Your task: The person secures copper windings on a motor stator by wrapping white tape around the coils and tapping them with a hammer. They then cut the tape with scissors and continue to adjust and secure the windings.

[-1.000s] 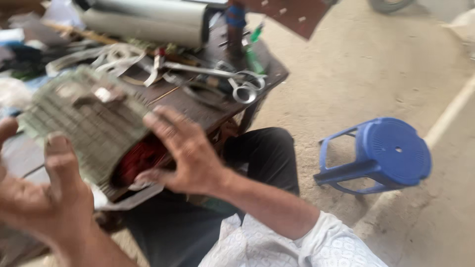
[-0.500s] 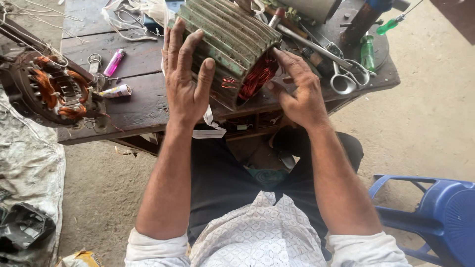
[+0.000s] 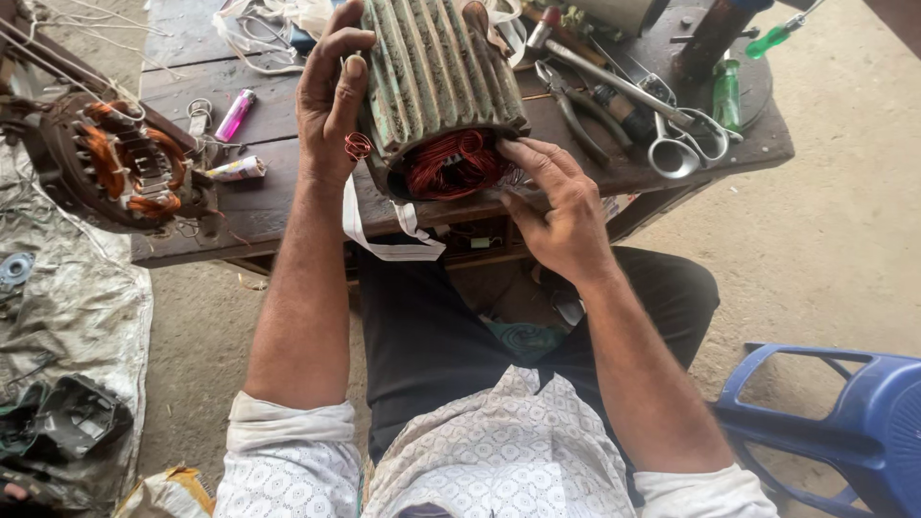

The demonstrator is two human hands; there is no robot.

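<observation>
**Ribbed motor stator held at the edge of a cluttered workbench**

A finned, grey-green motor stator (image 3: 436,82) sat on the near part of the dark wooden workbench (image 3: 278,197), its open end turned toward the person and showing a mass of red copper winding (image 3: 451,165) inside. The left hand (image 3: 329,101) was clasped against the stator's left flank — fingers spread and curled over the ribs, thumb lying along the side, so the hand gripped the housing. The right hand (image 3: 561,206) rested at the lower right of the open end; its fingers were stretched out fairly flat, tips touching the rim and the edge of the winding, closed around nothing.

A white cloth strap (image 3: 389,235) hung from beneath the stator over the front edge of the bench. To the left lay a second stator (image 3: 120,163) with orange-brown coils, in a round dark frame, well apart from the one being held. Between the two were a pink lighter (image 3: 233,113) and a small white tube (image 3: 235,170). On the right side of the bench lay pliers (image 3: 576,105), a pair of scissors (image 3: 676,144) and a green-handled screwdriver (image 3: 772,38) — all near each other but clear of both hands. A blue plastic stool (image 3: 844,412) stood on the concrete floor beside the person's right arm, and a crumpled grey sheet (image 3: 72,317) lay on the ground to the left.
</observation>
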